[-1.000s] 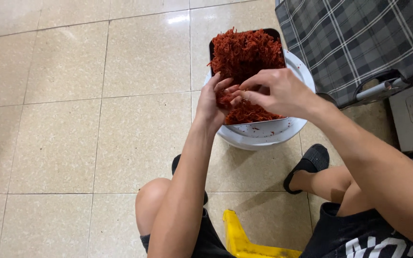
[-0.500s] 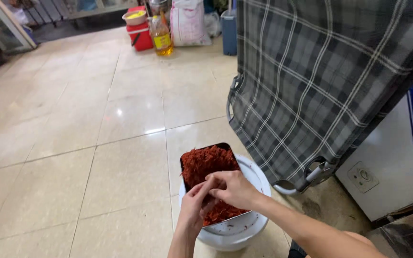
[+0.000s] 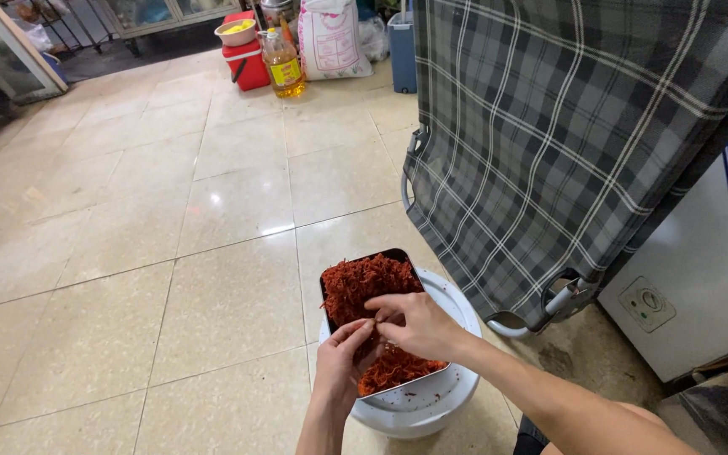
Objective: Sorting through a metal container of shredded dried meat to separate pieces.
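Note:
A metal tray point(image 3: 409, 259) heaped with red shredded food point(image 3: 362, 285) rests on top of a white round tub point(image 3: 448, 401) on the tiled floor. My left hand point(image 3: 340, 364) and my right hand point(image 3: 412, 323) meet over the near part of the tray. Both pinch small strands of the red shreds between their fingertips. My forearms come in from the bottom edge of the view.
A folded plaid cot point(image 3: 566, 135) leans upright just right of the tub, against a white appliance point(image 3: 684, 286). Far back stand a red box point(image 3: 248, 61), a bottle of yellow oil point(image 3: 283, 67), a white sack point(image 3: 329, 38) and a blue container point(image 3: 401, 42).
The view has tilted up from my lap and the floor toward the far end of the room. My hands have stayed over the tray, picking at the red shreds.

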